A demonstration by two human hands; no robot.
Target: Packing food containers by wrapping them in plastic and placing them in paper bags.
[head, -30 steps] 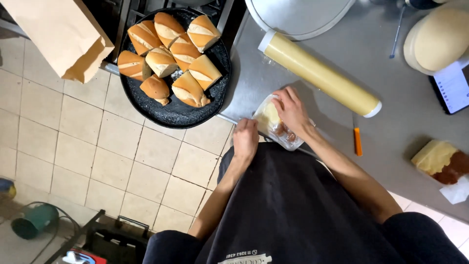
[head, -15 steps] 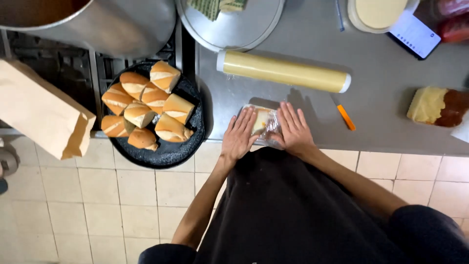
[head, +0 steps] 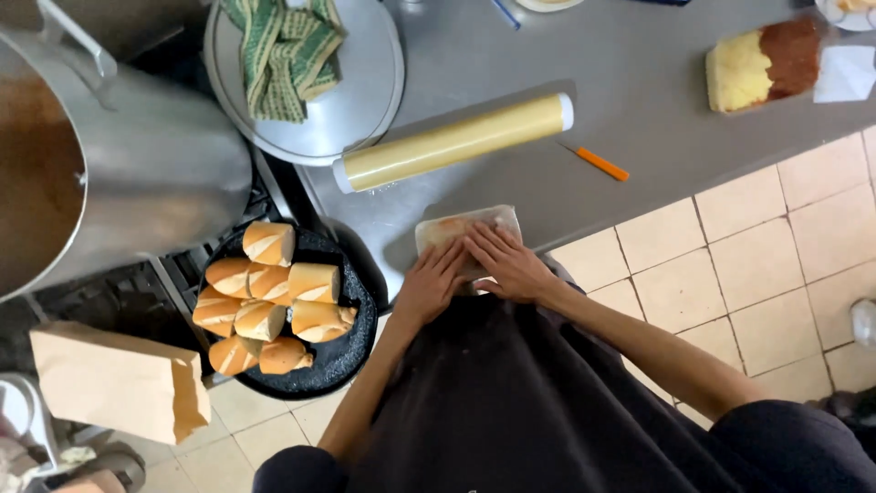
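Observation:
My left hand (head: 429, 285) and my right hand (head: 505, 262) lie flat side by side on a bread roll wrapped in clear film (head: 456, 227) at the near edge of the steel counter (head: 630, 110). Both hands press on the wrap with fingers stretched forward. A yellowish roll of cling film (head: 453, 143) lies just beyond the wrapped bread. To the left, a black round pan (head: 342, 351) holds several cut bread rolls (head: 269, 306).
A large metal pot (head: 119, 164) stands at the left. A round metal lid (head: 351, 105) carries a green cloth (head: 283, 50). An orange-handled knife (head: 598, 162), a wrapped yellow-and-brown cake (head: 762, 64), a brown paper bag (head: 114, 382) and tiled floor (head: 730, 265) are around.
The view has swung, so the counter now tilts. My hands stay pressed on the wrapped bread, closer together and flatter over it than a second ago.

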